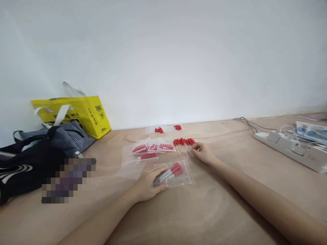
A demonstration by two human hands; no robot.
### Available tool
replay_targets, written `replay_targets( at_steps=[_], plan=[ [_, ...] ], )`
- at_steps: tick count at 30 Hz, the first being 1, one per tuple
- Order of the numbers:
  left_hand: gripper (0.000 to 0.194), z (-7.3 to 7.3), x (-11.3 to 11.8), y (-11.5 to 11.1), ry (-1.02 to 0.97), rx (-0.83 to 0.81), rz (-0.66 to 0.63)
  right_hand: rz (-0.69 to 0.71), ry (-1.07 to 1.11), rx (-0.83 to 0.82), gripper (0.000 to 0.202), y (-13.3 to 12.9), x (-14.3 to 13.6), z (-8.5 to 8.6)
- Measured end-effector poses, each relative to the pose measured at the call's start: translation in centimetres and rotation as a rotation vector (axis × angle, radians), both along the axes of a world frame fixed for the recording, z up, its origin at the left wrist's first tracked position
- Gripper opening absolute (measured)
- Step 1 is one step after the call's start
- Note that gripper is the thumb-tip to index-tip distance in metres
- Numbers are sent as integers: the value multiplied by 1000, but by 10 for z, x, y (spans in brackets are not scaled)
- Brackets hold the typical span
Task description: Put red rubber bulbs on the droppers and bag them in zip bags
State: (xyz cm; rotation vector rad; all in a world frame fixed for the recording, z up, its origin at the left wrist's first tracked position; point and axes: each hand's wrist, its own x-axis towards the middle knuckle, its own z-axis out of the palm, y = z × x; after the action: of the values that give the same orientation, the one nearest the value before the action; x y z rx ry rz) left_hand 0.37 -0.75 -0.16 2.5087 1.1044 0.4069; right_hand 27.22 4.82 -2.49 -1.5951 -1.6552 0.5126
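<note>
My left hand [150, 183] is closed round the glass ends of several droppers with red rubber bulbs [176, 169]. These droppers lie at a clear zip bag [187, 175] with a red seal line; whether they are inside or on top of it I cannot tell. Beyond it, more droppers [182, 146] lie side by side in a row, bulbs toward the wall. At the row's right end, my right hand [203, 152] pinches a dropper, its fingertips partly hiding it. Packed bags of red-bulbed droppers [153, 147] lie left of the row.
Near the wall rest other red-bulbed droppers [158, 130] on clear plastic. A yellow bag [98, 115], a striped bag [70, 134] and a black bag [38, 160] stand at left. On the right are a white power strip [293, 151], a grey cable [249, 123] and printed packets [313, 131].
</note>
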Motion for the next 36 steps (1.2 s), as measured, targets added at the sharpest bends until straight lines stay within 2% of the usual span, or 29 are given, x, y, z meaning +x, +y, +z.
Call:
replay_targets(
  at_steps=[4,9,12,15,19,22,24,26,30,36],
  plan=[
    [54,0,0,1,-6,11,1,-139,-65,-7,12,26,-13,6],
    [54,-5,-2,3,-8,14,-16,-284,-108,-101,23,41,-37,7],
    [52,-6,-2,3,-16,32,-43,-304,-102,-141,24,46,-41,8],
    [50,-4,-1,3,-18,32,-70,-266,-64,-128,33,45,-39,14],
    [49,-4,-1,2,-18,35,-82,-145,26,-41,51,27,-29,21],
    [49,-5,-1,3,-31,33,-65,-78,124,16,54,2,-18,13],
    [49,-6,-1,3,-34,24,-57,-21,408,80,54,-15,-14,2],
    [49,-6,-1,3,-32,20,-51,-42,583,100,54,-28,-13,-9],
    [48,-4,1,2,-36,21,-50,-60,773,56,51,-43,-23,-20],
    [49,-5,0,2,-26,8,-40,73,893,-71,47,-58,-36,-20]
  ],
)
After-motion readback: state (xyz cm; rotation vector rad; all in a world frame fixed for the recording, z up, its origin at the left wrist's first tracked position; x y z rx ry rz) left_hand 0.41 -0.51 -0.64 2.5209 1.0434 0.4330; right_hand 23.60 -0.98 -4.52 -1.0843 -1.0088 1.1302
